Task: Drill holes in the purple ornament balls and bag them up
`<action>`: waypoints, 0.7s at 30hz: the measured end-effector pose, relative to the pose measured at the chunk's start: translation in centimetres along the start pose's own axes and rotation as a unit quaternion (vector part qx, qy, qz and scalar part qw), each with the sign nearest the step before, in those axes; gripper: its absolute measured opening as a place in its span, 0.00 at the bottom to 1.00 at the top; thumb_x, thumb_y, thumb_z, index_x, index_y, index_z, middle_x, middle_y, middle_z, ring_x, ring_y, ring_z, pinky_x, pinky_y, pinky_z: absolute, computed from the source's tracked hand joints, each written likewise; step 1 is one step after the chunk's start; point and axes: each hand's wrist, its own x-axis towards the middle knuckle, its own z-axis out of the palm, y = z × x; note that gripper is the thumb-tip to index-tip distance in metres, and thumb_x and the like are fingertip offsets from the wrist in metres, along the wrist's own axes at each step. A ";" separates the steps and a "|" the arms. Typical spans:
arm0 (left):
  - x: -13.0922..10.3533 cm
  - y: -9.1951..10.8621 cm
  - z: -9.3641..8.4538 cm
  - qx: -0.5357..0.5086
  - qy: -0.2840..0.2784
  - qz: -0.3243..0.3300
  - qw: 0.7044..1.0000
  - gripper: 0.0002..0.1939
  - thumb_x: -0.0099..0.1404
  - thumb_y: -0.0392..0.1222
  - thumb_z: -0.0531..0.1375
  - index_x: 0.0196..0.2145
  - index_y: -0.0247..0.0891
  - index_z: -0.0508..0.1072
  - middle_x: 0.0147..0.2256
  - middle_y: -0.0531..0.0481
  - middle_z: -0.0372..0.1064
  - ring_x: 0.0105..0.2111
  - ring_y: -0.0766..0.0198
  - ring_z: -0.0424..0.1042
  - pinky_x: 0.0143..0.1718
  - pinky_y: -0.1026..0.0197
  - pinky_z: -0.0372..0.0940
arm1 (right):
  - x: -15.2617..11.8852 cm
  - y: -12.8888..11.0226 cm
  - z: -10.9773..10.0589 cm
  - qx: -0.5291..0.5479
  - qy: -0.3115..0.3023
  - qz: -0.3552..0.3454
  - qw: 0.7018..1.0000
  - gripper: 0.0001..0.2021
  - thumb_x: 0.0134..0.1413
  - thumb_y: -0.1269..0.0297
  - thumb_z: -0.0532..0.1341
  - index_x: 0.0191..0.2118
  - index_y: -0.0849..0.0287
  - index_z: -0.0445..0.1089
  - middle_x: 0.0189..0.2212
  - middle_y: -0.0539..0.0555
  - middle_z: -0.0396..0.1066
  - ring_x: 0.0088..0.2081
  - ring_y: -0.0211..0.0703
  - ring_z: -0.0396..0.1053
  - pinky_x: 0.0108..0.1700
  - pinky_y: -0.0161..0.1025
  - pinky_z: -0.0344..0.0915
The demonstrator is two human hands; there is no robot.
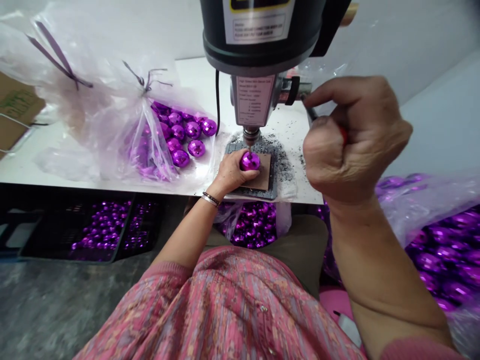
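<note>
A shiny purple faceted ball (250, 161) rests on a brown board (264, 172) on the base of a small drill press (252, 97). My left hand (233, 171) is closed round the ball's left and near sides. Straight above, the drill bit (250, 148) points down at the top of the ball; whether it has entered cannot be made out. My right hand (352, 137) is raised at the right, its fingers wrapped round the feed handle (313, 111) of the press. Most of that handle is hidden by the fingers.
Dark shavings (287, 165) lie around the press base. At left on the white table (202, 187), a clear plastic bag (112, 130) stands by several purple balls (193, 130). Below are a black crate (114, 255) and more balls (255, 225); another bag of balls (442, 240) is right.
</note>
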 end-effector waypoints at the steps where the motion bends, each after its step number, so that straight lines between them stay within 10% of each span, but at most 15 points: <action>1: 0.0 -0.1 0.1 -0.002 0.003 -0.002 1.000 0.20 0.52 0.38 0.71 0.44 0.39 0.76 0.40 0.47 0.75 0.48 0.49 0.71 0.54 0.48 0.65 | -0.3 0.0 0.1 -0.012 -0.001 0.003 1.000 0.13 0.61 0.68 0.53 0.45 0.62 0.73 0.30 0.51 0.66 0.28 0.26 0.53 0.37 0.31 0.56; 21: -0.6 -0.2 1.0 0.030 0.038 -0.024 0.999 0.26 0.53 0.46 0.73 0.48 0.40 0.76 0.46 0.44 0.77 0.49 0.46 0.72 0.54 0.47 0.64 | -3.9 0.4 2.7 0.025 0.097 -0.012 0.995 0.14 0.66 0.69 0.49 0.45 0.61 0.72 0.35 0.50 0.73 0.33 0.28 0.63 0.40 0.32 0.61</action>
